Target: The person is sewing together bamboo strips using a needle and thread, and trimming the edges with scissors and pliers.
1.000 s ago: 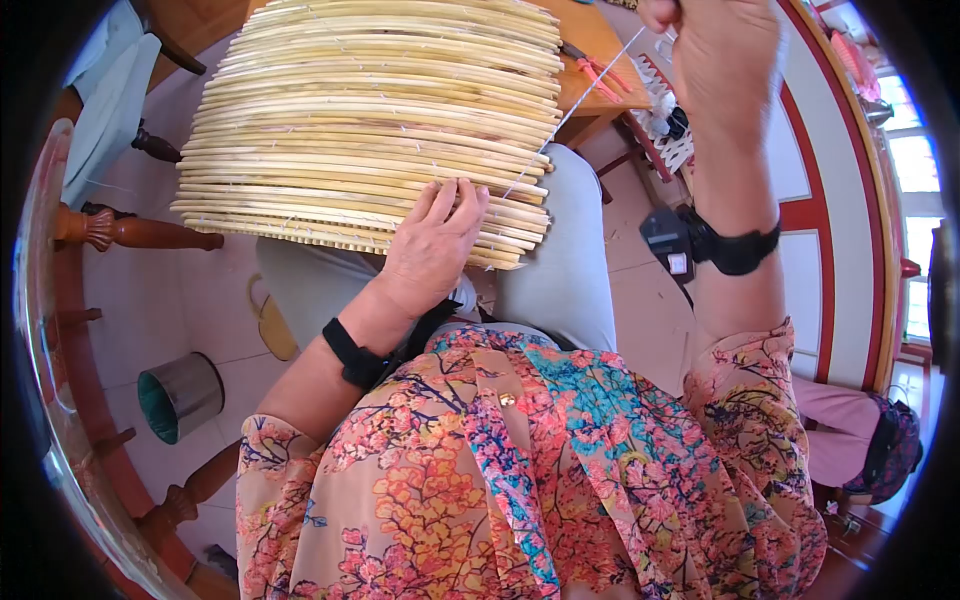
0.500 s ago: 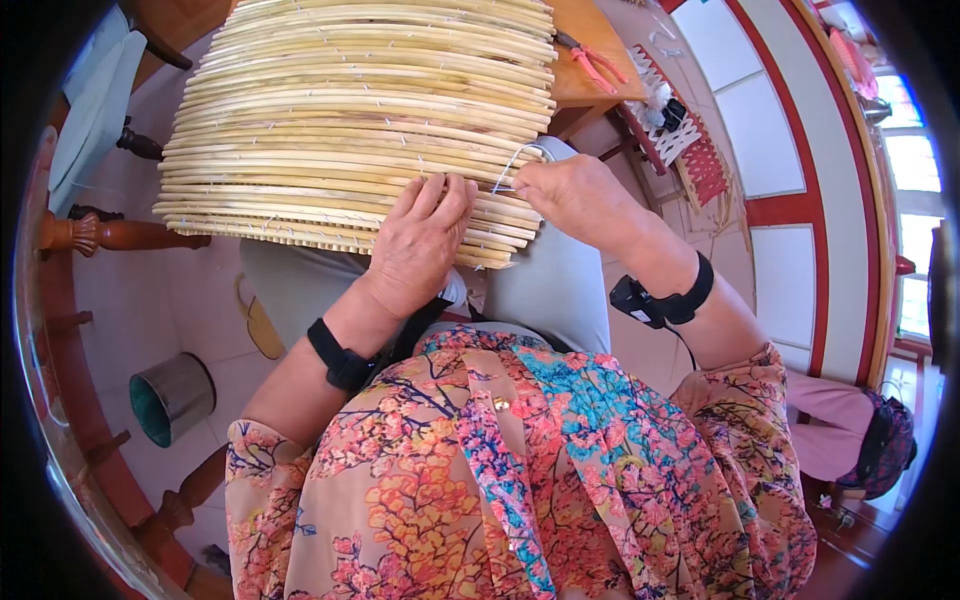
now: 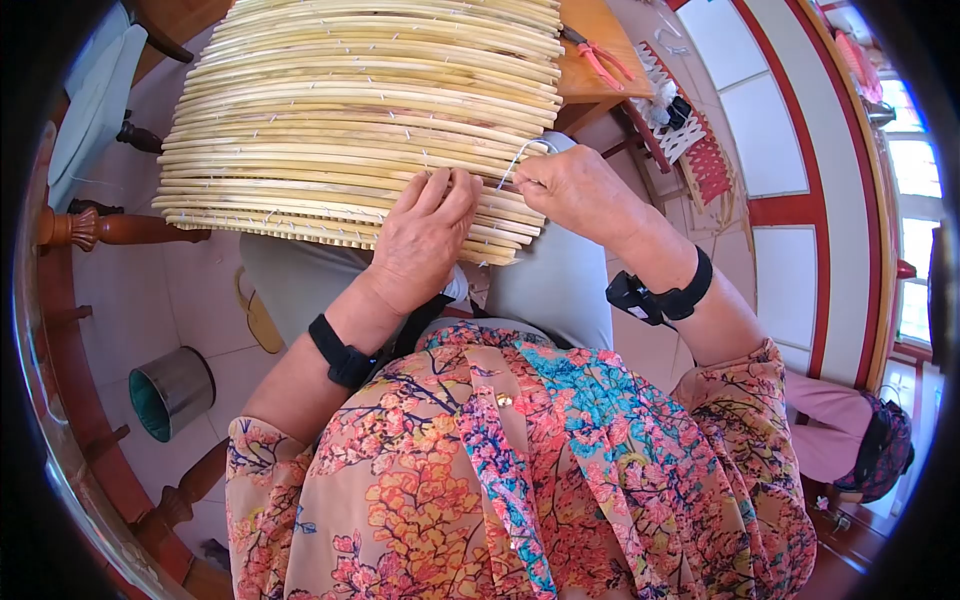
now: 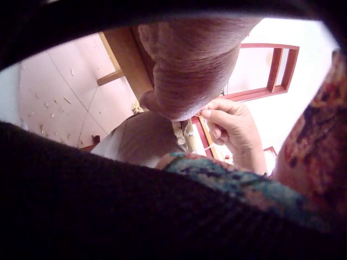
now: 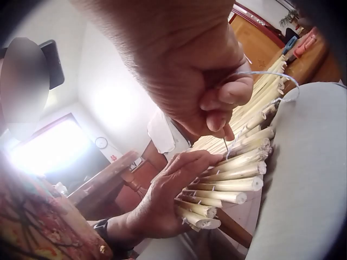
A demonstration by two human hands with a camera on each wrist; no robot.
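Right hand pinched a needle pointing down into the cane mat's right edge, canes running left-right, left hand flat just beside it.

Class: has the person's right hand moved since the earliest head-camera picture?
Yes. The right hand came down from above the pliers to the reed mat's near edge.

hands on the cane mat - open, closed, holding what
Left hand: open, fingers laid flat on the cane mat.
Right hand: closed, pinching a needle with white thread at the mat's edge.
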